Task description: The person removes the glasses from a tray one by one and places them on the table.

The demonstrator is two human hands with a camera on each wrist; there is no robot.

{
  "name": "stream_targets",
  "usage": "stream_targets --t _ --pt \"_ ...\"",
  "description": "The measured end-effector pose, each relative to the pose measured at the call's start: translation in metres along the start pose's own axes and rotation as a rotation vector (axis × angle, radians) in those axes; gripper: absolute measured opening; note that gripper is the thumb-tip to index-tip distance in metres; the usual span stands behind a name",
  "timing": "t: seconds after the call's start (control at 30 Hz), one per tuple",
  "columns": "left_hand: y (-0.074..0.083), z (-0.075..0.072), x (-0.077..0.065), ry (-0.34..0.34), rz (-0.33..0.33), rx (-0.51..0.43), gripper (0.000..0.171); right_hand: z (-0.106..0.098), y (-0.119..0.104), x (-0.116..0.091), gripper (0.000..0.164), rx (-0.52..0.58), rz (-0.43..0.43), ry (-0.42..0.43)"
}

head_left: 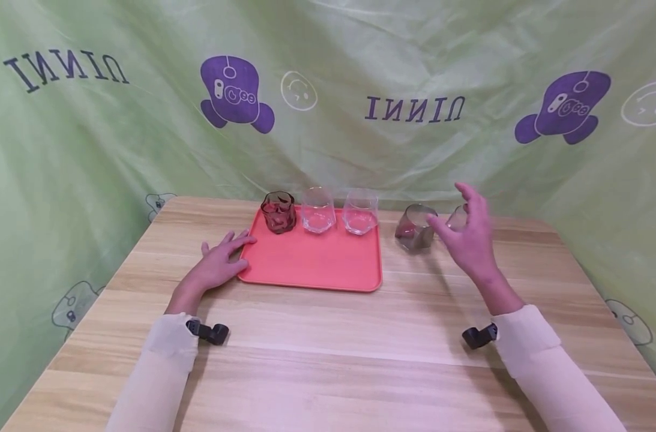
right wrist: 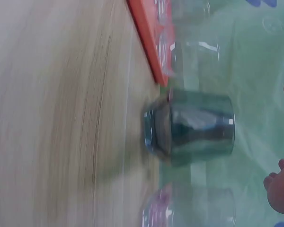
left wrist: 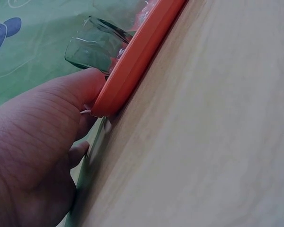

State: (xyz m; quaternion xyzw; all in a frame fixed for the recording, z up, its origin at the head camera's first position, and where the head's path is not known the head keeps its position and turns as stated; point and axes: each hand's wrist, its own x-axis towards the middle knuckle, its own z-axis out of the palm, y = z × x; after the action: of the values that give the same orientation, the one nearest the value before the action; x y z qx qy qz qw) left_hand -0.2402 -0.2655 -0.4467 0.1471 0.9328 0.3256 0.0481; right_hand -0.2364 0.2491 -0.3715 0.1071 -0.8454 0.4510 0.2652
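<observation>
Along the far side of the red tray [head_left: 311, 264] stand a dark brownish tumbler [head_left: 279, 219] and two clear glasses [head_left: 318, 216] [head_left: 360, 219]. My left hand [head_left: 216, 264] rests at the tray's left edge; its thumb and a finger touch the rim and the other fingers are spread. On the table right of the tray is a smoky grey glass [head_left: 416, 231], upright in the right wrist view too. Raised above the table, my right hand [head_left: 473, 237] has thumb and fingers apart and holds nothing. Partly hidden behind it stands another clear glass [head_left: 457, 219].
The wooden table [head_left: 306, 360] reaches back to a green curtain [head_left: 328, 150] hung close behind the glasses. Small black cameras [head_left: 215, 333] sit on both wrists. A gap of bare wood separates the grey glass from the tray's right edge.
</observation>
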Motion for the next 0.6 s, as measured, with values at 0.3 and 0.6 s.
stream_targets --t 0.3,0.6 --pt "0.000 0.001 0.001 0.008 0.004 0.000 0.058 0.028 -0.014 0.002 0.080 0.106 -0.037 -0.074" --pt "-0.001 0.001 0.001 0.009 -0.001 -0.005 0.058 0.057 -0.025 0.000 0.074 0.127 -0.066 -0.136"
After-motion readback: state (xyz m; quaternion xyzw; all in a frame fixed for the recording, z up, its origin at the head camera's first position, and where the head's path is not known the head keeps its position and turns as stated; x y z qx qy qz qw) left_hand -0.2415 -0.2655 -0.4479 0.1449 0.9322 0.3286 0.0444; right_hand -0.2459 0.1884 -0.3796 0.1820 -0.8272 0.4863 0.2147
